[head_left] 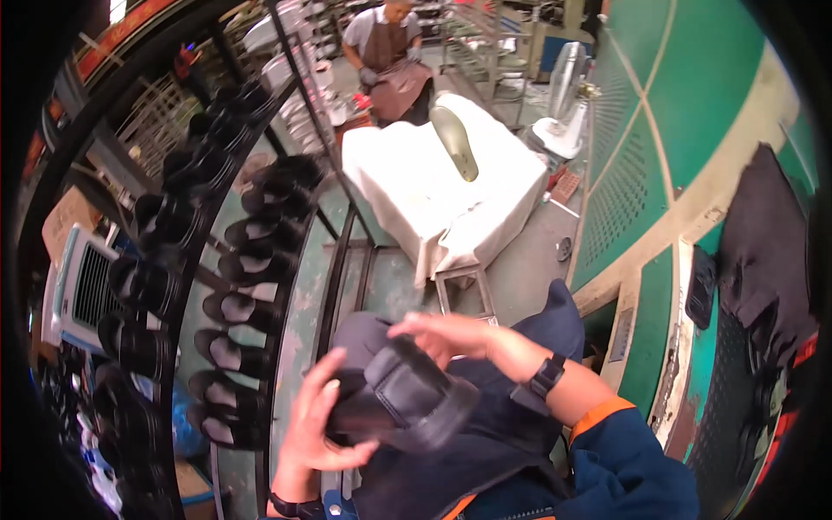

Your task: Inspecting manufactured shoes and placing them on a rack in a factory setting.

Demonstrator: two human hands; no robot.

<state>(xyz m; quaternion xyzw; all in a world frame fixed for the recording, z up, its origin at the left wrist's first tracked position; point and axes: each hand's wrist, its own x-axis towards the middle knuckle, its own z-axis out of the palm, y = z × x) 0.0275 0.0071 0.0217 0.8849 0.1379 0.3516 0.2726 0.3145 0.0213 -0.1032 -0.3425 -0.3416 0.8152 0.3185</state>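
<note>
Head view: the left hand point(305, 431) holds a black shoe point(412, 390), fingers curved wide. The right hand point(451, 336) is at its far edge; whether it grips, I can't tell.

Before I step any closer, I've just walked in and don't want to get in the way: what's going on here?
Someone has a black shoe between two bare hands. The left hand curves around one end, and the right hand is at the upper side; blur hides exactly where they touch it. More black shoes sit on a rack to the left. Ahead, an olive-green sole-shaped piece lies on a white-covered table, with a co-worker beyond it.
</note>
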